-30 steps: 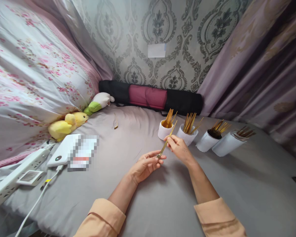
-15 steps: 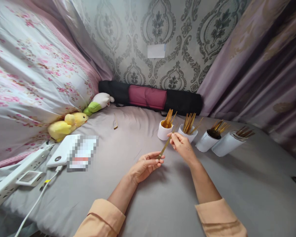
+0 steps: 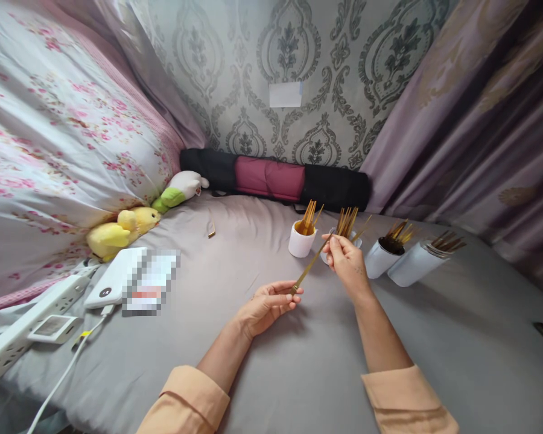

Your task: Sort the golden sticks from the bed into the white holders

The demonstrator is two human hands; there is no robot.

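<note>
A thin golden stick stretches between my two hands. My left hand pinches its lower end above the grey bedsheet. My right hand pinches its upper end, just in front of the second of several white cups. The first white cup holds orange-gold sticks. The second cup, partly hidden by my right hand, holds similar brown-gold sticks. Two more white cups lean to the right with darker sticks inside.
A black and maroon roll lies against the wall. Yellow and green plush toys sit by the floral pillow. A power bank, power strip and cable lie at the left. A small clip rests mid-bed.
My right hand has slid up and to the right along the stick toward the second cup. The left hand has stayed in place holding the lower end.
</note>
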